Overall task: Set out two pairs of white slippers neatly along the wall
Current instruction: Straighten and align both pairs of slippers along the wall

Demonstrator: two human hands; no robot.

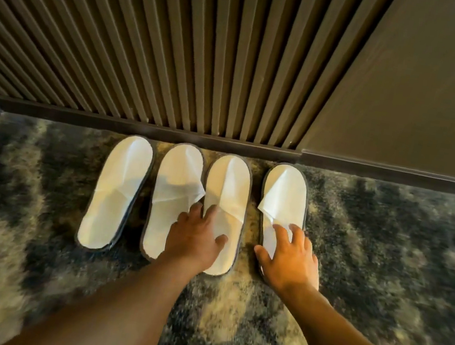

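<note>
Several white slippers with grey edging lie in a row on the carpet, toes against the baseboard. From the left: a first slipper (115, 191) tilted slightly, a second slipper (172, 190), a third slipper (228, 190) and a fourth slipper (284, 195). My left hand (195, 238) rests flat over the heels of the second and third slippers, fingers spread. My right hand (290, 255) lies on the heel of the fourth slipper, fingers apart, hiding that heel. Neither hand closes around a slipper.
A ribbed brown wall panel (180, 47) rises behind the slippers above a dark baseboard (150, 128). A plain wall section (423, 98) stands at the right. Mottled dark and beige carpet (385, 255) covers the floor on both sides.
</note>
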